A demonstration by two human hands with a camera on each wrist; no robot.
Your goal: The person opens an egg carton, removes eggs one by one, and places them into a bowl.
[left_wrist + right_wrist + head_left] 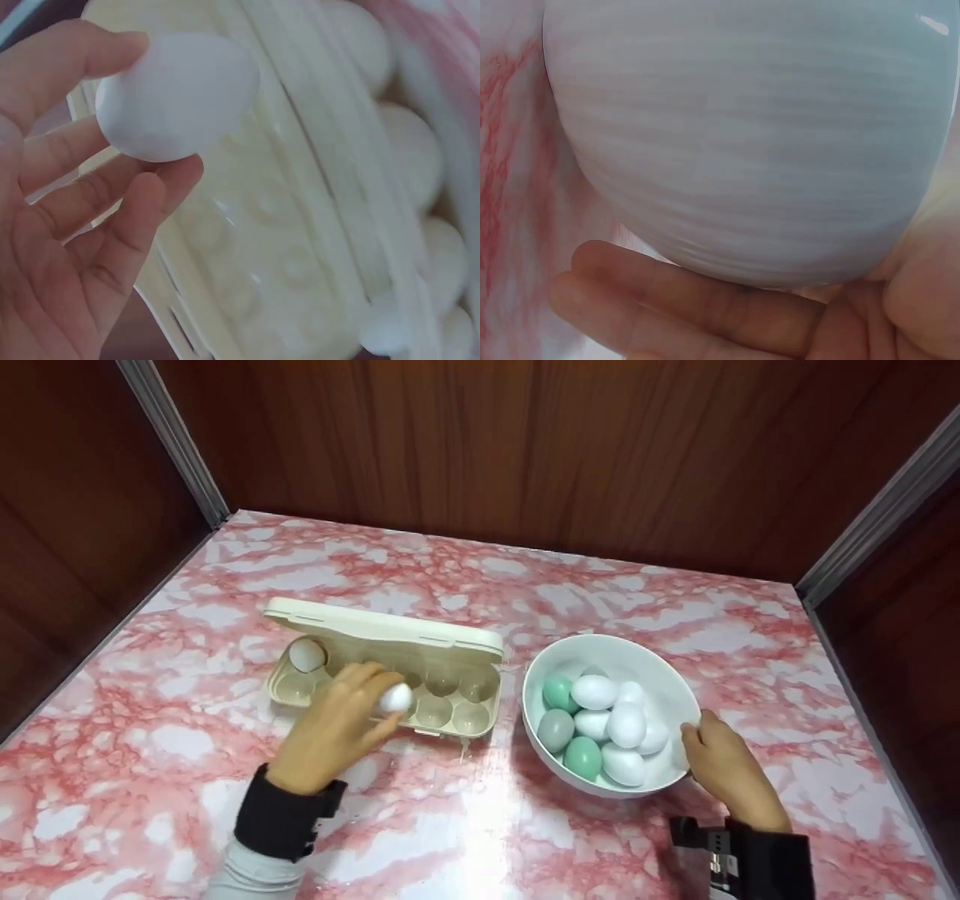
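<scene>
L hand [334,731] pinching white egg [395,698] betw. thumb + fingertips, poised over front row of egg carton [390,679]. Fingers curled round egg, palm half open. Carton lid up, at 12 o'clock of cups; one white egg in cup [307,655] at far-left corner, approx. 10 o'clock of L hand. R hand [724,765] cupping white bowl [679,690] at its 4 o'clock rim, fingers curled under wall, thumb at rim. Bowl at 3 o'clock of carton, just beside, not touching. Inside: white, green, grey eggs [600,720]. All on pink marbled tabletop [480,577].

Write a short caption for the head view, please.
Left hand holds white egg over cream egg carton.
</scene>
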